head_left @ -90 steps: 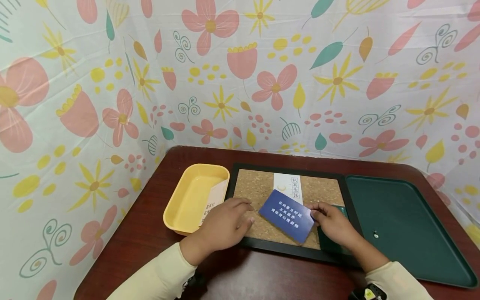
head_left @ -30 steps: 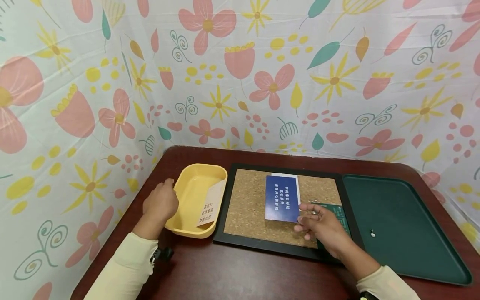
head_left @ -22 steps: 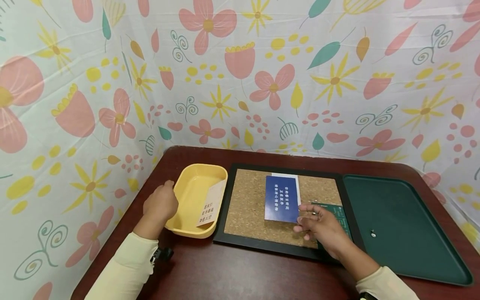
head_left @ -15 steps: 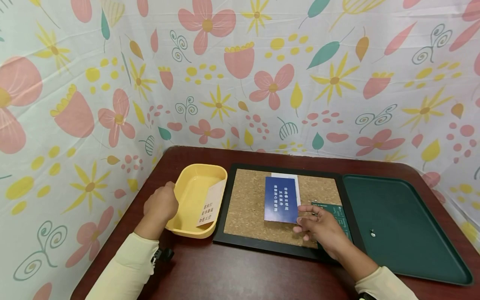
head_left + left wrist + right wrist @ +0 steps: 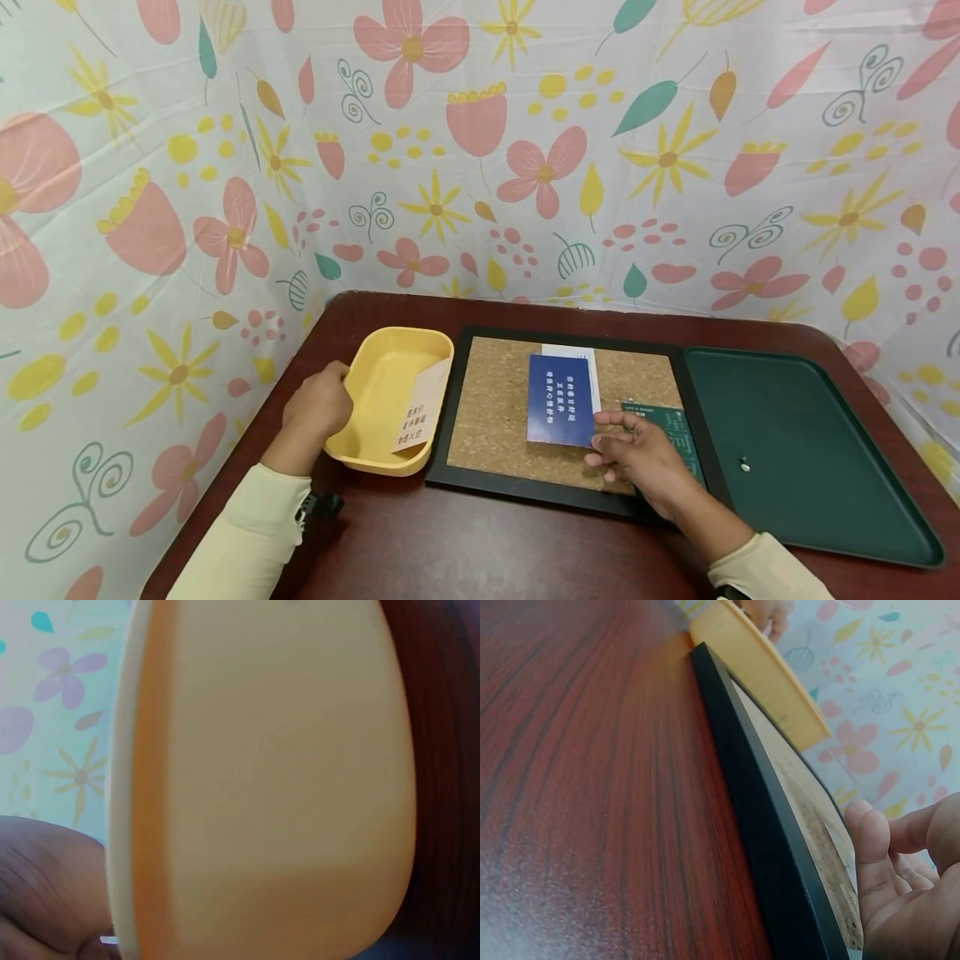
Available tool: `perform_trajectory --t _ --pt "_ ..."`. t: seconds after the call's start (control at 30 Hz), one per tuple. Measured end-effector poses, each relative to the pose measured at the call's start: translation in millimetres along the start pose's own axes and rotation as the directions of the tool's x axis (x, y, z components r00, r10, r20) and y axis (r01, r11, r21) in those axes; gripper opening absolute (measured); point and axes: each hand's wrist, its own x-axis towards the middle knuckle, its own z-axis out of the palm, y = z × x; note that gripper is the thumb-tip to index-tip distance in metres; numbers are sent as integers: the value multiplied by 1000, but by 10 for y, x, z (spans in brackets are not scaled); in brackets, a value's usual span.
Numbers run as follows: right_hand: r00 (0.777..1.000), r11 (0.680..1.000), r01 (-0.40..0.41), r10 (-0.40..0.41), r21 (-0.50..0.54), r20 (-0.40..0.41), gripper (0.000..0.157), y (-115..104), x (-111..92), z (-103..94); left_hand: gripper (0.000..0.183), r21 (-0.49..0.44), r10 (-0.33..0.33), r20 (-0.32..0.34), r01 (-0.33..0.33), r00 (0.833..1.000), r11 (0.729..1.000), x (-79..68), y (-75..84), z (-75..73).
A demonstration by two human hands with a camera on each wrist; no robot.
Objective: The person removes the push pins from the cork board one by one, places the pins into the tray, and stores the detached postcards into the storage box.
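Note:
In the head view, my right hand point(image 5: 645, 458) pinches the lower right corner of a blue card point(image 5: 558, 400) printed with white characters. The card overlaps the middle of a black-framed corkboard point(image 5: 487, 408) and mostly covers a white card point(image 5: 592, 375). Partly behind my right hand lies a dark green card point(image 5: 678, 429) on the board. My left hand point(image 5: 318, 404) is bent at the left rim of a yellow tray point(image 5: 378, 383); its fingertips are hidden, and I cannot tell what they hold. The left wrist view shows this hand point(image 5: 49, 892) right beside the rim.
Inside the yellow tray a pale pink card point(image 5: 420, 408) leans on the right wall. To the right of the board lies a dark green tray point(image 5: 795, 417) with a small shiny piece point(image 5: 745, 467) on it. A flowered cloth point(image 5: 480, 208) hangs behind the brown table point(image 5: 480, 542).
My left hand has moved from over the corkboard to the yellow tray's left rim. My right hand has turned the blue card so its text runs vertically, over the white card.

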Motion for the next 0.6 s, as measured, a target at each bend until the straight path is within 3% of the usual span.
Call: perform_trajectory --t 0.23,0.6 --pt "1000 1000 3 -3 20 -2 45 7 -7 28 39 -86 41 28 -38 999 996 69 -89 -39" --pt "1000 998 22 -22 61 7 50 21 -13 83 38 -255 40 149 0 988 967 102 -138 -113"
